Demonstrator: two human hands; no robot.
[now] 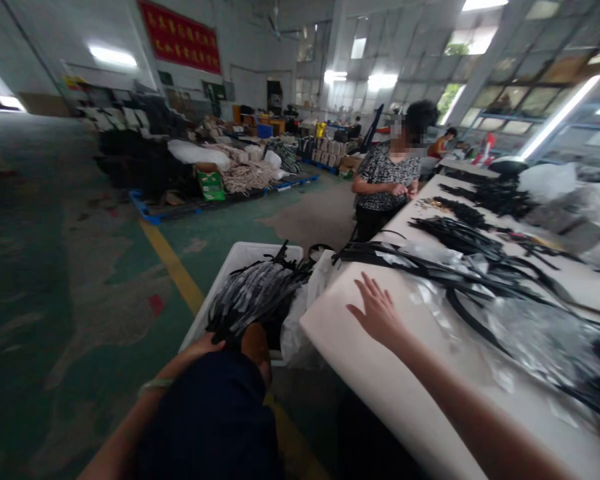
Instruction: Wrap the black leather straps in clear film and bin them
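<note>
Left hand (206,348) is by bin (253,252), right hand (379,313) over table (340,323).

Wearer's hands (377,313) (200,348): two. White crate (233,257): one. Red banner (181,37): one.

The bin (253,252) is white; the strips (260,293) inside it are black and grey. The tabletop (340,327) is off-white, the straps (380,255) on it black. The co-worker's shirt (380,175) carries a black-and-white mottled print. The floor (230,223) is green, grey-patched, with a yellow line (173,263).
</note>
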